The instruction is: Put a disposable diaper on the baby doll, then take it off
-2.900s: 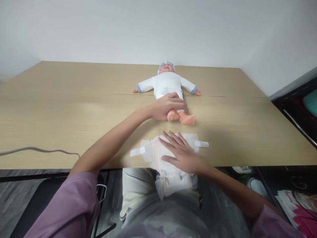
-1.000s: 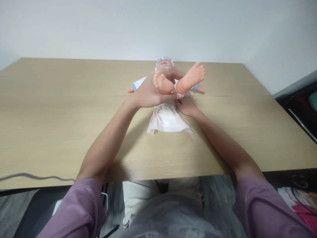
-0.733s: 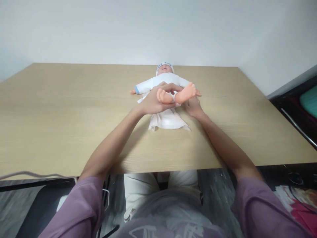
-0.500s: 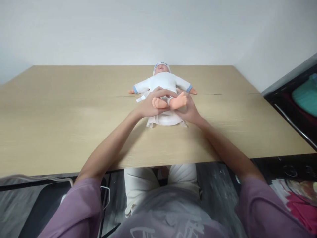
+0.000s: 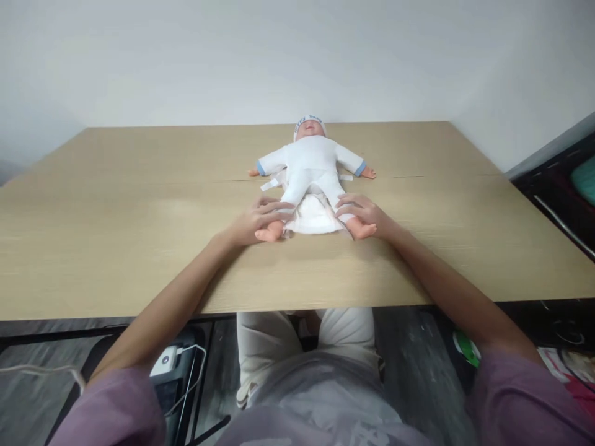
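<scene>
The soft baby doll (image 5: 310, 164) in a white sleepsuit with blue cuffs and a white cap (image 5: 310, 121) lies on its back in the middle of the far half of the pale wooden table (image 5: 116, 210), with its head away from you. Its hips sit on an opened white disposable diaper (image 5: 313, 218). The near flap of the diaper lies flat between the doll's spread legs, and its white tape tabs (image 5: 268, 184) stick out on either side of the waist.

By my reading, you are at the stage of laying the doll's legs down and apart over the diaper. The flap is not yet lifted and the tabs are not yet fastened. Before you handle the flap, at least one hand has to come off a foot, and the hips need to stay centred on the padding.

Your left hand (image 5: 253, 221) rests on the doll's lower leg on your left. Its fingers are slack and stretched across the ankle, and the bare foot shows just under them. Your right hand (image 5: 362, 210) lies over the other ankle in the same way, open and loosely curved, with the foot poking out beneath. Neither hand is clenched.

Under the table edge on your left is a white power adapter (image 5: 163, 361) with its cable. A dark shelf unit (image 5: 558, 186) stands off to your right.
</scene>
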The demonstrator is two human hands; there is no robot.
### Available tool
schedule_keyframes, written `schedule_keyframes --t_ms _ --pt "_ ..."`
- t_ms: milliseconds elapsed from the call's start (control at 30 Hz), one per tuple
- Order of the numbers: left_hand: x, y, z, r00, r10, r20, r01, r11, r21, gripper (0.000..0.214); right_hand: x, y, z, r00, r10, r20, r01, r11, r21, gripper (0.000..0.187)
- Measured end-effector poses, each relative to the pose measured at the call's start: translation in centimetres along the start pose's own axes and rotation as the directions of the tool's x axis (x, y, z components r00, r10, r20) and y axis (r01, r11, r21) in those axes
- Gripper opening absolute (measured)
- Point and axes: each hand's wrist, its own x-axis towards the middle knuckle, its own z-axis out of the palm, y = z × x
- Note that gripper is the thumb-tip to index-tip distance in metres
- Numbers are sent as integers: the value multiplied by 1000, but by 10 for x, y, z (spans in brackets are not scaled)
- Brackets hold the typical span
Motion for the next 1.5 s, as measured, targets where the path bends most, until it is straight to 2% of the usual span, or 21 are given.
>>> schedule_keyframes --t_ms 133,433,667,800,867,933,1067,1100,1167,1233,1300,1400,1500 --pt "-6 1 8 1000 -10 -5 10 1000 5 43 -1 0 4 999 -43 -20 43 999 10 45" --pt "-7 4 0 998 19 60 -17 1000 -26 44 -1 -9 0 999 29 41 -31 998 60 48" --pt "-8 4 -3 996 -21 87 28 996 -82 47 -1 -6 0 996 83 -39 -76 986 149 51" --pt "-7 9 -7 993 -52 102 65 990 -129 53 3 -15 -8 991 136 -12 -131 974 183 44" --pt "-4 17 -7 992 -75 98 88 987 -137 49 6 -27 -12 990 142 22 -144 978 150 41" --pt "1 28 -3 990 -117 77 125 986 -108 44 8 -41 -12 989 142 34 -144 988 61 41" --pt "12 48 16 978 -209 -5 209 976 53 65 10 -70 3 986 165 20 -157 967 -200 61" --pt "13 50 21 975 -223 -24 224 970 94 61 9 -75 7 985 173 8 -165 954 -250 61" --pt "17 53 27 967 -248 -53 253 956 150 42 9 -81 15 982 190 -19 -186 931 -314 48" --pt "20 53 28 959 -271 -78 281 946 162 26 9 -81 18 977 209 -44 -212 920 -331 37" --pt "25 50 24 952 -287 -104 299 945 133 19 12 -77 15 970 233 -68 -242 918 -314 34" --pt "37 39 13 940 -316 -131 320 947 11 23 24 -67 6 952 285 -111 -304 921 -243 29" --pt "58 20 4 920 -344 -186 327 938 -117 35 45 -52 -3 926 327 -186 -353 926 -130 34"
